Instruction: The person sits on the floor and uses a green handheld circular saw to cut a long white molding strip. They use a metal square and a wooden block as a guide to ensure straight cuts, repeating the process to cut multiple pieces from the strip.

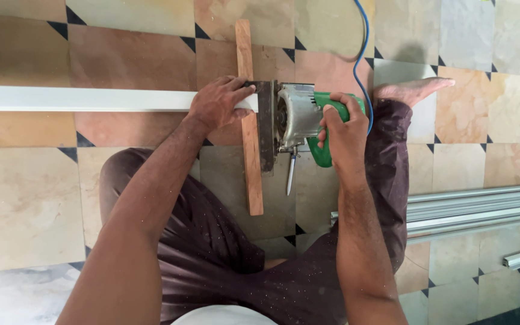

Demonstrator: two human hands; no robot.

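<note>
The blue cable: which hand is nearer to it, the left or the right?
Right. The right hand grips the green saw handle just beside the blue cable; the left hand presses the white profile, farther away.

Right hand (343,129) grips green saw (308,117) (left hand (215,103) pins white strip (79,98)).
</note>
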